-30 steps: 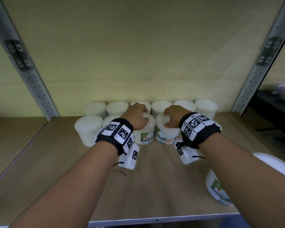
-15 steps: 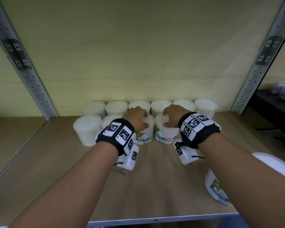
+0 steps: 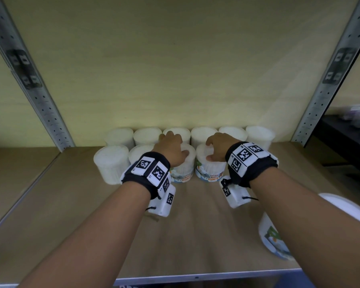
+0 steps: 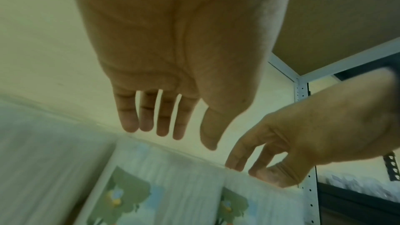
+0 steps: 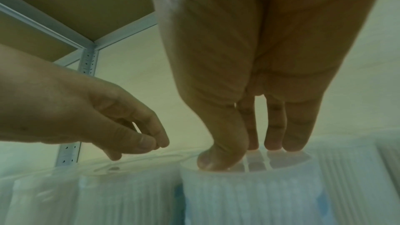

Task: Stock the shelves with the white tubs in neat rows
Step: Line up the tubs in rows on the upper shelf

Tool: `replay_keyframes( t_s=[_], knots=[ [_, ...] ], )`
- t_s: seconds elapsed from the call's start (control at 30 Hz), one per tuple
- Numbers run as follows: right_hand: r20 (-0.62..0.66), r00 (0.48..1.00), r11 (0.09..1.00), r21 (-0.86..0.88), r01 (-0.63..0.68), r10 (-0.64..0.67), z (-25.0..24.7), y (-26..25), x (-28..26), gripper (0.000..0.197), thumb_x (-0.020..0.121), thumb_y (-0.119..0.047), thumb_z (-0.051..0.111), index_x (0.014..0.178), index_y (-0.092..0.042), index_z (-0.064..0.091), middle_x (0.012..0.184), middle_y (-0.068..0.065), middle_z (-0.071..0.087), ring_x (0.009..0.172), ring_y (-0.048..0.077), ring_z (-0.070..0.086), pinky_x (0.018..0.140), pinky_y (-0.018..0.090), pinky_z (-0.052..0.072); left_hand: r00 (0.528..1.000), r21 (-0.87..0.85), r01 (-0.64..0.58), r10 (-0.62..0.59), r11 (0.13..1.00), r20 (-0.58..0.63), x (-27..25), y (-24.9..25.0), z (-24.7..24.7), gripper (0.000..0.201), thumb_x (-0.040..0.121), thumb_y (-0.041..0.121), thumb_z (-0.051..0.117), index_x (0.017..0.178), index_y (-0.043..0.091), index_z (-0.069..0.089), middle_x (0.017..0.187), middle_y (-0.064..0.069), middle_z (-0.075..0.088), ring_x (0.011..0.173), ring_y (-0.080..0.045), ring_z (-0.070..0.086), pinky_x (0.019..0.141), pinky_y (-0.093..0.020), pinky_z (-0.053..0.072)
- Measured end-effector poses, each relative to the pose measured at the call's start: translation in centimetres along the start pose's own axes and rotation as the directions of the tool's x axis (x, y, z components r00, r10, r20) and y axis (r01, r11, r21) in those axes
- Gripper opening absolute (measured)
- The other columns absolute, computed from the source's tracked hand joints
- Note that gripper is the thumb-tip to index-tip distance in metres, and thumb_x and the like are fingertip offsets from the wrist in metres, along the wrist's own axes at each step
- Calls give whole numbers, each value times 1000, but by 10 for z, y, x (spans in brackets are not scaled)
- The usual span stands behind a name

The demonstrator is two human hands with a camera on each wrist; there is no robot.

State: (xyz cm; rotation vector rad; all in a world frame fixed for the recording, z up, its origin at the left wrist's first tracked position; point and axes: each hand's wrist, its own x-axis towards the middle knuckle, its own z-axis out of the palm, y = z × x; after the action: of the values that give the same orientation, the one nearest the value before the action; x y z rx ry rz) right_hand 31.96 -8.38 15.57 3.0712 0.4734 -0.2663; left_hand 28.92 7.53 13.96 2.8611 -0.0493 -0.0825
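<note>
Two white tubs with "Cotton Buds" labels stand side by side in the front row of the wooden shelf (image 3: 195,235). Over the left labelled tub (image 3: 182,173) my left hand (image 3: 173,150) hovers; in the left wrist view its fingers (image 4: 164,126) hang relaxed just above the lid. My right hand (image 3: 216,148) rests on the right labelled tub (image 3: 209,173), with thumb and straight fingertips (image 5: 275,145) pressing on its lid (image 5: 249,167). Behind them a back row of several white tubs (image 3: 204,135) stands against the wall.
Two plain white tubs (image 3: 110,163) stand at the left of the front row. Another labelled tub (image 3: 272,238) lies at the front right, partly hidden by my right forearm. Perforated metal uprights (image 3: 35,96) flank the bay. A metal lip (image 3: 195,277) edges the shelf front.
Both labelled tubs have slid slightly back toward the rear row. My left hand's fingers have loosened and lifted off its tub; the right hand stays on its lid.
</note>
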Motion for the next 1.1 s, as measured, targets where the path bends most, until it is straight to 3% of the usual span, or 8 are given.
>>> replay_keyframes(
  t_s=[0.17,0.7,1.1],
  knots=[
    [-6,1000,1000,0,0,0,1,-1,0,52,91,-31,61,134,-4,50,137,14,51,125,28,51,105,36,43,1000,42,1,0,999,-9,-1,2,9,57,89,45,56,132,8,47,136,-15,41,127,-30,39,104,-43,39],
    [-3,1000,1000,-16,-6,6,0,-2,-2,51,92,-31,60,135,-5,50,137,14,51,125,29,51,105,36,43,996,-55,-53,57,997,70,-1,-3,0,51,90,25,62,137,15,44,144,-4,41,131,-23,42,106,-33,37],
    [0,1000,1000,-8,-17,17,-1,-6,-17,52,94,-32,56,138,-5,46,141,14,46,128,28,48,107,35,41,997,-76,-38,43,996,70,-14,0,-3,54,89,26,63,138,14,45,144,-5,42,132,-23,43,108,-34,37]
  ],
)
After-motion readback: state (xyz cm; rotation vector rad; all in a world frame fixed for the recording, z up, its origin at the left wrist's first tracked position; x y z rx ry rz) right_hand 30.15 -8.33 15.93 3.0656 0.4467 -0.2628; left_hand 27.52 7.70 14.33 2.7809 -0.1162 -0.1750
